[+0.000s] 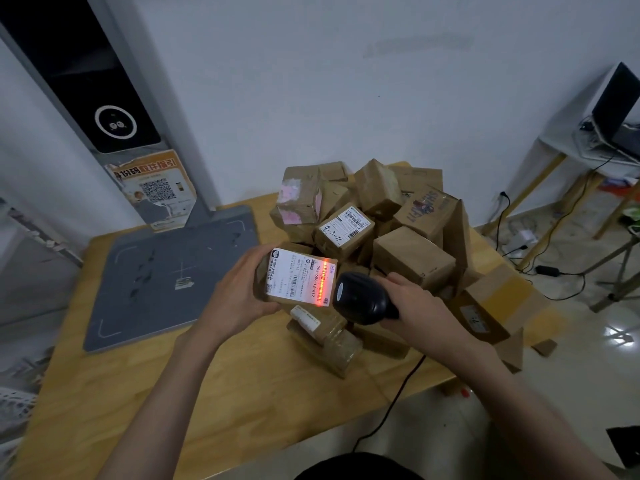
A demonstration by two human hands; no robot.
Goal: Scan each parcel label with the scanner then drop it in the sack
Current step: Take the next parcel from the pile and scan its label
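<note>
Above tabletop (242, 375): left hand (239, 292) gripping parcel (298, 277) (label up, red line across barcode); right hand (415, 303) gripping scanner (360, 299).

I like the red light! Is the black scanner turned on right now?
On. The black handheld scanner in the right hand throws a red line across the white label on the brown cardboard parcel.

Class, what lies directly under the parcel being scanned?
Below the held parcel lies another taped parcel on the table; its label is partly covered, and whatever is beneath the left hand is hidden.
</note>
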